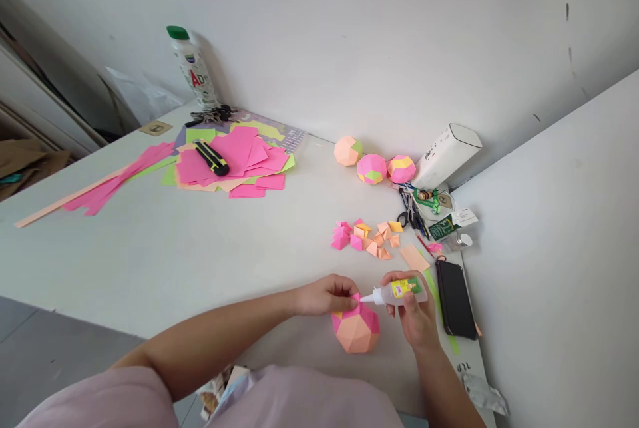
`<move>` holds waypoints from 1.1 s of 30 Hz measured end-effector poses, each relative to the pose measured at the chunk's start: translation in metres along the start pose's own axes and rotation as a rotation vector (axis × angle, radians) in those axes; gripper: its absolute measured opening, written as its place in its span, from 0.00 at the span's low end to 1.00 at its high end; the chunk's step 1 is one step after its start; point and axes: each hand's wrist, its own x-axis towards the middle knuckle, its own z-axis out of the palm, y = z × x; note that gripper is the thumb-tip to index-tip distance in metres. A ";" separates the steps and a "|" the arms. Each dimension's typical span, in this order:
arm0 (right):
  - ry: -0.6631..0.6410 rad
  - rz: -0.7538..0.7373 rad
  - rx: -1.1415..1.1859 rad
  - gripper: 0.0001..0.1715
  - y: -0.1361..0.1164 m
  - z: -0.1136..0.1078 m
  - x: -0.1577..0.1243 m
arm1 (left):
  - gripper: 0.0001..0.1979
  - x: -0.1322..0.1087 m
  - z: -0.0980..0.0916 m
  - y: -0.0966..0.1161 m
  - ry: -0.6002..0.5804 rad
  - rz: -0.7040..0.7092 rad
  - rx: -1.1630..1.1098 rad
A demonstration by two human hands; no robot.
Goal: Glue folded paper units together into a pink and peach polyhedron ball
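Close to the table's front edge is a faceted paper ball (357, 333) in peach and pink, with a little yellow. My left hand (330, 295) pinches a pink paper flap at its top. In my right hand (417, 315) is a clear glue bottle (402, 289) with a yellow and green label, tilted nearly level. Its white nozzle touches or almost touches the pink flap; I cannot tell which. Just beyond my hands lie small folded paper pieces (378, 245) in pink, peach and yellow.
Three finished-looking paper balls (372, 168) sit by the wall, beside a white box (449, 152). Scissors (409, 208) and pens lie right, near a black phone (456, 298). Coloured sheets (244, 158) hold a cutter (212, 157) at left. A green-capped bottle (192, 68) stands behind.
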 end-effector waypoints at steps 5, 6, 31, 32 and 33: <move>-0.004 0.061 0.033 0.19 -0.002 0.000 0.002 | 0.16 0.000 0.000 0.000 0.000 0.001 -0.010; -0.003 0.078 0.039 0.19 -0.002 0.000 0.003 | 0.16 0.000 0.001 0.000 -0.002 0.002 -0.012; 0.088 0.135 0.062 0.18 0.003 0.001 0.007 | 0.17 0.000 0.000 0.000 -0.007 -0.005 0.001; 0.079 0.093 0.048 0.17 0.002 0.002 0.006 | 0.16 0.000 0.000 0.000 -0.008 -0.003 -0.001; 0.067 0.046 0.030 0.16 0.001 0.002 0.005 | 0.16 0.000 0.000 0.000 -0.008 -0.001 -0.001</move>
